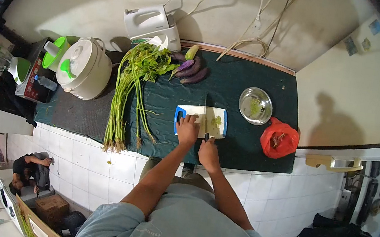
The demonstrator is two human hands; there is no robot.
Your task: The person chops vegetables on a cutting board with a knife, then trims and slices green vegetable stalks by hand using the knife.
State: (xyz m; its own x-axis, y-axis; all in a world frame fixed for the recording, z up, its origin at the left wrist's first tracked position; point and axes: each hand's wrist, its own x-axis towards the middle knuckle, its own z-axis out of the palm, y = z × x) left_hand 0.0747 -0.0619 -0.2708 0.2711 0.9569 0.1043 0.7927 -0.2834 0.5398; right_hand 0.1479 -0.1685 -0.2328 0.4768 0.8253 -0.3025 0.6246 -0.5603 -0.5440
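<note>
My right hand (209, 155) is wrapped round the black handle of a kitchen knife (207, 116), whose blade points away from me across the cutting board. Left of the blade, my left hand (187, 130) rests on the board with its fingers bent and close together; whatever is under them is hidden. The white cutting board (219, 131) has blue ends and a handle slot at its left. Small chopped green pieces (217, 121) lie on it, right of the blade. Further right, a metal bowl (267, 115) contains similar green bits.
A red plastic bag (279, 142) sits near the table's right end. Long leafy green stalks (122, 105) lie to the left, with eggplants (195, 72) behind. A white rice cooker (86, 69) and hand mixer (152, 25) stand further back. Two other people (32, 169) are low down at the sides.
</note>
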